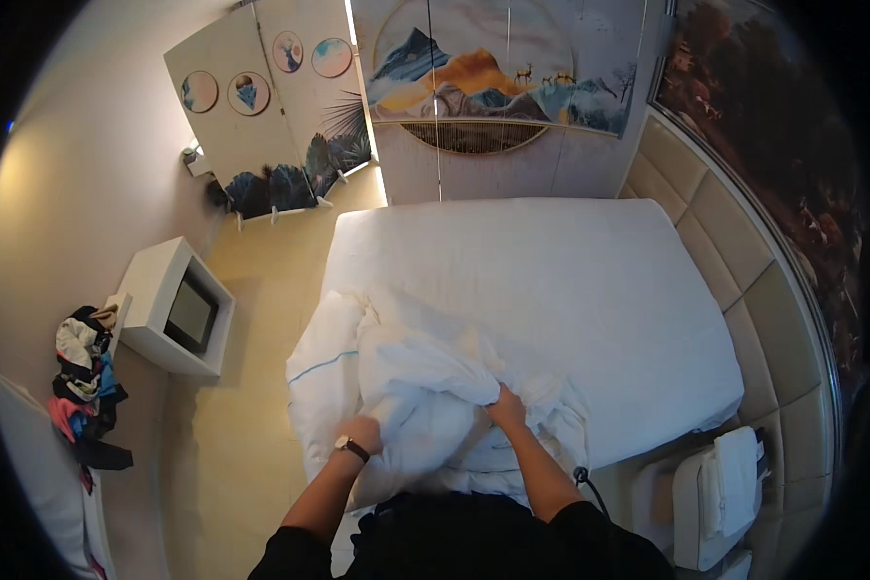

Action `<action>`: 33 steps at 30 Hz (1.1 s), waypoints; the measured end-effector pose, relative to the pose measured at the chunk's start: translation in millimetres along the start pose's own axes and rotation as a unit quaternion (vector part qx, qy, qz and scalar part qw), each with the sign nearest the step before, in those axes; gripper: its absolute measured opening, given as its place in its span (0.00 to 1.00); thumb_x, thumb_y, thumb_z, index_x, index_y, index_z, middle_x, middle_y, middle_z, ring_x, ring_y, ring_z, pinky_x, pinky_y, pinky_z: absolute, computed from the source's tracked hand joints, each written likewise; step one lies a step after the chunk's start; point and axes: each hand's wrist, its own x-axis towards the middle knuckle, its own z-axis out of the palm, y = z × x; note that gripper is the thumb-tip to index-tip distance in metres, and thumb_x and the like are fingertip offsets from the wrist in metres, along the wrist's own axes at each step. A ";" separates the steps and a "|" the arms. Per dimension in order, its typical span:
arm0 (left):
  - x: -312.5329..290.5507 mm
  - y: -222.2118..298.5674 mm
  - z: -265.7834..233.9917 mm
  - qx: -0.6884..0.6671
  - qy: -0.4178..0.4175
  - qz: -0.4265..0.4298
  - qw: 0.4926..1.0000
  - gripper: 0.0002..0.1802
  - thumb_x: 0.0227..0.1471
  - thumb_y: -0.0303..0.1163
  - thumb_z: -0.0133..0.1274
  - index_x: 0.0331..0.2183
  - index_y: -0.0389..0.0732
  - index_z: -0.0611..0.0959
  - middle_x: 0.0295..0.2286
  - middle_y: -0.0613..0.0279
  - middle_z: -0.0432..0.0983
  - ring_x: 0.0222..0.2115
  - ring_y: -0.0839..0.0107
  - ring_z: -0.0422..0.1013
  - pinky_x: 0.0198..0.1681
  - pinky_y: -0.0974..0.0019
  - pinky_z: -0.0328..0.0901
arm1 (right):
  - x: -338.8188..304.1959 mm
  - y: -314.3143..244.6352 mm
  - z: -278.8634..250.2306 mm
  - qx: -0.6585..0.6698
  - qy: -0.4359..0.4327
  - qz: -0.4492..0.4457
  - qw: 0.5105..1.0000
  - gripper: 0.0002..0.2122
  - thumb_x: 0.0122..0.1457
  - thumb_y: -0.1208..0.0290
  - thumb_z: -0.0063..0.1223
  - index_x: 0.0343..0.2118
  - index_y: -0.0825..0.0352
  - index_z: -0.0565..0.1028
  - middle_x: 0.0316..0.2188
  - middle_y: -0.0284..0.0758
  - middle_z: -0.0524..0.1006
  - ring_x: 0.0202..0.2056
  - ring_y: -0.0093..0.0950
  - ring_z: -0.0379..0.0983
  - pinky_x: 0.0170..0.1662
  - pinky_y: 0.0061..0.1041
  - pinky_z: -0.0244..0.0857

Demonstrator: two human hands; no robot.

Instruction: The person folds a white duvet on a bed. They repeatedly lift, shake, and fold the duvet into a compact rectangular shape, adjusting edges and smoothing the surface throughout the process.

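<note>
Gripping bunched white cotton duvet (425,387) at near edge of white-sheeted bed (551,280), left hand (361,432) and right hand (506,408) both closed on fabric; likely mid-gathering, needing a firmer regrasp next.

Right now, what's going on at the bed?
A person stands at the edge of a bed covered with a white sheet and grips a bunched white duvet with both bare hands. The left hand, with a watch on its wrist, holds the lower folds; the right hand pinches a raised fold. The duvet lies heaped on the near left part of the mattress, not spread out.
</note>
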 end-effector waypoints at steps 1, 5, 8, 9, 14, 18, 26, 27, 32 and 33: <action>4.0 21.6 -12.7 -0.006 0.048 0.001 0.999 0.24 0.35 0.47 0.62 0.32 0.38 0.83 0.31 0.47 0.78 0.35 0.54 0.75 0.40 0.56 0.69 | 1.1 2.6 -3.7 -0.002 -0.017 -0.010 1.000 0.30 0.42 0.51 0.61 0.48 0.61 0.72 0.40 0.45 0.77 0.43 0.45 0.73 0.45 0.40 0.67; 25.0 72.2 -29.6 -0.085 0.181 -0.053 0.978 0.24 0.38 0.44 0.60 0.33 0.34 0.80 0.31 0.45 0.77 0.35 0.53 0.75 0.40 0.56 0.69 | -19.7 -31.7 -38.3 0.043 -0.102 -0.033 0.993 0.32 0.40 0.51 0.64 0.48 0.62 0.71 0.41 0.45 0.77 0.44 0.44 0.73 0.46 0.39 0.66; 56.6 91.2 -24.1 -0.142 0.206 -0.105 0.963 0.20 0.41 0.38 0.56 0.34 0.31 0.78 0.32 0.41 0.77 0.36 0.50 0.74 0.41 0.54 0.68 | -13.6 -1.2 -21.2 0.026 -0.061 -0.047 0.997 0.36 0.39 0.52 0.66 0.52 0.63 0.68 0.42 0.47 0.75 0.45 0.45 0.72 0.47 0.38 0.65; 64.2 95.1 -17.3 -0.189 0.185 -0.084 0.961 0.19 0.41 0.36 0.54 0.34 0.30 0.78 0.32 0.40 0.76 0.36 0.49 0.74 0.41 0.54 0.68 | -16.4 12.3 -13.2 0.043 -0.040 -0.049 0.997 0.38 0.39 0.53 0.67 0.54 0.63 0.65 0.43 0.49 0.74 0.46 0.45 0.71 0.48 0.38 0.65; 51.8 112.6 -22.0 -0.251 0.191 0.022 0.949 0.16 0.40 0.31 0.51 0.32 0.29 0.77 0.28 0.36 0.75 0.33 0.43 0.73 0.39 0.50 0.67 | -57.3 -1.4 -22.4 -0.079 0.193 -0.121 0.971 0.49 0.37 0.59 0.69 0.63 0.59 0.51 0.54 0.57 0.59 0.55 0.52 0.57 0.54 0.47 0.54; -12.5 159.0 -71.6 -0.228 0.176 0.103 0.952 0.11 0.37 0.29 0.50 0.25 0.30 0.79 0.25 0.37 0.75 0.28 0.42 0.72 0.34 0.49 0.67 | -47.6 -36.4 -55.3 -0.104 0.213 -0.297 0.925 0.37 0.45 0.69 0.59 0.61 0.55 0.58 0.57 0.56 0.55 0.58 0.52 0.52 0.58 0.46 0.46; -91.9 162.1 -104.1 -0.222 0.096 0.309 0.920 0.16 0.38 0.31 0.56 0.31 0.33 0.79 0.25 0.41 0.75 0.30 0.46 0.73 0.35 0.52 0.68 | 43.6 -173.5 -119.6 -0.048 0.263 -0.505 0.821 0.12 0.44 0.69 0.52 0.35 0.60 0.74 0.24 0.34 0.71 0.25 0.32 0.71 0.28 0.33 0.64; -101.2 154.7 -121.8 -0.238 0.068 0.307 0.919 0.16 0.37 0.32 0.57 0.32 0.34 0.78 0.25 0.41 0.75 0.30 0.47 0.73 0.35 0.53 0.68 | 55.9 -189.3 -130.4 -0.056 0.322 -0.503 0.800 0.08 0.43 0.69 0.52 0.28 0.60 0.73 0.19 0.31 0.69 0.22 0.31 0.71 0.25 0.33 0.63; -131.3 97.6 -182.3 -0.200 0.257 0.349 0.879 0.16 0.34 0.30 0.59 0.31 0.38 0.78 0.26 0.49 0.76 0.28 0.51 0.73 0.32 0.56 0.68 | 125.5 -195.8 -196.4 -0.115 0.441 -0.440 0.773 0.06 0.44 0.66 0.53 0.20 0.58 0.68 0.19 0.33 0.68 0.17 0.34 0.70 0.18 0.33 0.63; -127.7 90.6 -190.3 -0.178 0.282 0.366 0.869 0.16 0.33 0.29 0.59 0.31 0.38 0.78 0.27 0.50 0.76 0.28 0.51 0.73 0.32 0.56 0.68 | 132.4 -190.2 -207.2 -0.138 0.445 -0.394 0.792 0.06 0.43 0.66 0.53 0.20 0.58 0.68 0.19 0.32 0.68 0.18 0.34 0.71 0.19 0.32 0.64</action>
